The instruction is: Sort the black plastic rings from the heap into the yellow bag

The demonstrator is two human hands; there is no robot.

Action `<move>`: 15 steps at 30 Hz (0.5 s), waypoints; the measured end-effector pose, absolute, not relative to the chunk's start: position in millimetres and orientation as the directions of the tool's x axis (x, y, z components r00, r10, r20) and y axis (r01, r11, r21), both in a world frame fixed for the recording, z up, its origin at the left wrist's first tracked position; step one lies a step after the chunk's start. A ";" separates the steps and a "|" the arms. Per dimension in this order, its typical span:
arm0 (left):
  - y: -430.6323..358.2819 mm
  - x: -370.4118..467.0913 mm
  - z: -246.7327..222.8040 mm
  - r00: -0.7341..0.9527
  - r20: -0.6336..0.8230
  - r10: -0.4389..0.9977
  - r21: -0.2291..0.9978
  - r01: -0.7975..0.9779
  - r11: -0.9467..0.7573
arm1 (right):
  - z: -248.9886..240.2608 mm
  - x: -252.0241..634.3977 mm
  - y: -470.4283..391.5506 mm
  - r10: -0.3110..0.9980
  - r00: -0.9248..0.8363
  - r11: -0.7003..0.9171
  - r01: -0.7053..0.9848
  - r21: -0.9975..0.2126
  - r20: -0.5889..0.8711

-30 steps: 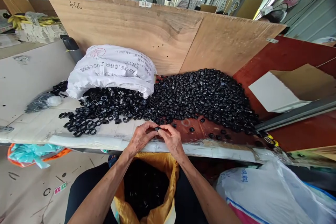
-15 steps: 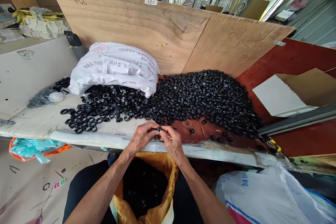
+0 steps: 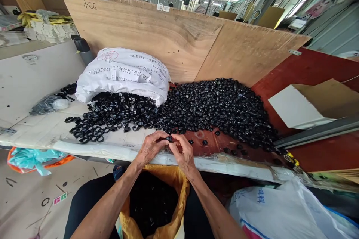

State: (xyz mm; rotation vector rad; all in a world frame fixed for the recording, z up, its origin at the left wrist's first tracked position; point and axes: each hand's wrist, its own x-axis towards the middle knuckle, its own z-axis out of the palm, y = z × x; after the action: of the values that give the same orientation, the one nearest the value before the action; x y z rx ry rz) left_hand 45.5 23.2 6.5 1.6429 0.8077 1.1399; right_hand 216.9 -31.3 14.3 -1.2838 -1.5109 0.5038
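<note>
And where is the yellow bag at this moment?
In the head view, the yellow bag is at the bottom, just left of centre, between the legs, below the table edge, left hand and right hand.

One left hand and one right hand are shown. Rings and caps are heaped in numbers too great to be counted. One white sack is seen on one counter; one yellow sack and one bottle are also counted.
</note>
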 end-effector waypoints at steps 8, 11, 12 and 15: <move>25.0 44.1 7.4 0.398 0.290 0.870 0.947 0.010 -0.320 | 3.3 216.9 -28.2 0.928 0.163 0.244 0.410 -0.879 0.334; 24.4 44.6 9.2 0.433 0.332 0.838 0.926 0.017 -0.376 | 7.0 216.6 -26.5 0.938 0.158 0.229 0.391 -0.892 0.310; 23.8 45.1 9.7 0.442 0.372 0.817 0.907 0.014 -0.420 | 8.9 216.7 -25.4 0.946 0.154 0.207 0.385 -0.900 0.283; 21.8 46.9 10.5 0.440 0.448 0.778 0.862 0.020 -0.507 | 14.0 216.6 -22.8 0.974 0.148 0.110 0.356 -0.928 0.172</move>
State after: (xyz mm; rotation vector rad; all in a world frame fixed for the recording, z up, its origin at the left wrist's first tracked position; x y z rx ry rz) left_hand 46.9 21.8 10.5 1.8558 0.6772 1.1428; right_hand 216.6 -22.8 14.0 -1.4264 -1.3860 0.7822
